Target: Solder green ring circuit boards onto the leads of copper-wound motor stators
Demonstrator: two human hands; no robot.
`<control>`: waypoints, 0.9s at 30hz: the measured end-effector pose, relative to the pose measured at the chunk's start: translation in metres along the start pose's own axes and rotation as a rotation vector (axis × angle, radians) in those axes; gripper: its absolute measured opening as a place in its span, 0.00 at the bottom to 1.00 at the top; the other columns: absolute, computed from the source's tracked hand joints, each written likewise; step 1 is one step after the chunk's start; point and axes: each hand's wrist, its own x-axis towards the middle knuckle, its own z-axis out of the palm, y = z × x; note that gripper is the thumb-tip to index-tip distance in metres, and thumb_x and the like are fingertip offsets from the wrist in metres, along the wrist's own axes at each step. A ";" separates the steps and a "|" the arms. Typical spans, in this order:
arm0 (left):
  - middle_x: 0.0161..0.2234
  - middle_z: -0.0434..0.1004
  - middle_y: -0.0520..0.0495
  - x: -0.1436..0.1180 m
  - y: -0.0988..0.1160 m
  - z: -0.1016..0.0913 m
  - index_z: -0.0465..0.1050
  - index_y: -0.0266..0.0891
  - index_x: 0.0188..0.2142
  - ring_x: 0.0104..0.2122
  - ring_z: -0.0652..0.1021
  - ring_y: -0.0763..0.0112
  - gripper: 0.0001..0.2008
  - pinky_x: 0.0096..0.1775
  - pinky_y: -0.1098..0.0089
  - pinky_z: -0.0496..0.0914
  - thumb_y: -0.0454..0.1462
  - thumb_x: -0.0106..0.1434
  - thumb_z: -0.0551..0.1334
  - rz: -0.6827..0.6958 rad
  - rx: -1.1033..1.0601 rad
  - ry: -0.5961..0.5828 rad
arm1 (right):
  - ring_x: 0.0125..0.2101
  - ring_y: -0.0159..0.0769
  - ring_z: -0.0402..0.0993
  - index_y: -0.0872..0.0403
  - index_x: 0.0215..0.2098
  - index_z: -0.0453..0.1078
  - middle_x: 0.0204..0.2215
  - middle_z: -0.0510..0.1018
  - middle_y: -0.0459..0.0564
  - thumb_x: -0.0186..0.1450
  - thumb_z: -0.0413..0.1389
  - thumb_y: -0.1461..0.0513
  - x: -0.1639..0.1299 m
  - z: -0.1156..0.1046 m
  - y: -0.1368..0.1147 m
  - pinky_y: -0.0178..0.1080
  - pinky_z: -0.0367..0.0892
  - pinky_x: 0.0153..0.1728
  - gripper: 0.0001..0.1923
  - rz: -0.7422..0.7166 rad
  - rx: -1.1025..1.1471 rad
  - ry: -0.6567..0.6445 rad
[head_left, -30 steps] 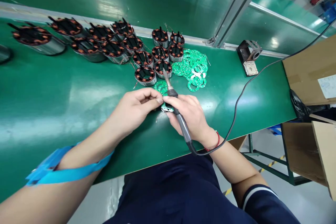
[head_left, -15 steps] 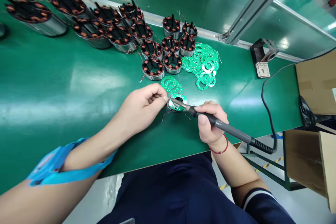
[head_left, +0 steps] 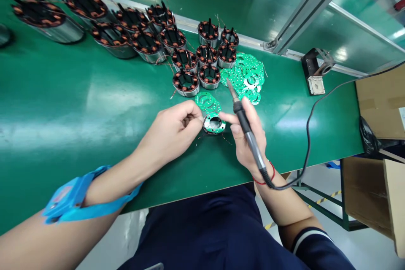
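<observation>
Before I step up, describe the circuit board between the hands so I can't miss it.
On the green bench, find the copper-wound cores toward the back. In front of them lies the circuit board, between left hand and right hand. Unlike the overlapping green rings beyond, it sits singly, its centre dark.

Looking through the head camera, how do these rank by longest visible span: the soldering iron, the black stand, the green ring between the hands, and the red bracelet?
1. Soldering iron
2. Black stand
3. Green ring and red bracelet, left unranked: they look alike in span, and the bracelet is partly hidden.
</observation>
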 end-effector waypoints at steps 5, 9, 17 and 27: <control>0.22 0.64 0.54 0.002 -0.001 0.001 0.62 0.43 0.25 0.24 0.65 0.72 0.09 0.29 0.68 0.61 0.42 0.60 0.54 0.011 0.016 -0.004 | 0.63 0.46 0.72 0.47 0.69 0.56 0.63 0.75 0.54 0.72 0.50 0.63 0.010 0.001 -0.002 0.53 0.71 0.61 0.28 -0.161 -0.075 -0.256; 0.28 0.71 0.52 0.003 -0.010 -0.001 0.68 0.42 0.37 0.27 0.71 0.67 0.14 0.30 0.67 0.66 0.49 0.61 0.57 -0.046 -0.013 -0.097 | 0.57 0.45 0.75 0.47 0.70 0.54 0.57 0.79 0.54 0.69 0.50 0.67 0.012 0.002 0.003 0.53 0.73 0.59 0.31 -0.127 -0.134 -0.200; 0.31 0.74 0.48 0.005 -0.011 -0.006 0.73 0.41 0.33 0.32 0.73 0.66 0.13 0.36 0.66 0.66 0.43 0.66 0.53 0.218 0.082 -0.045 | 0.54 0.46 0.77 0.50 0.71 0.50 0.56 0.79 0.56 0.73 0.55 0.60 0.011 0.001 0.010 0.52 0.74 0.56 0.32 -0.188 -0.166 -0.054; 0.25 0.70 0.53 0.006 -0.008 -0.003 0.68 0.41 0.29 0.25 0.68 0.72 0.11 0.29 0.70 0.62 0.46 0.59 0.59 0.063 -0.145 -0.101 | 0.56 0.44 0.77 0.46 0.68 0.56 0.52 0.84 0.51 0.74 0.52 0.61 0.011 0.007 -0.007 0.48 0.73 0.53 0.25 -0.418 -0.258 -0.018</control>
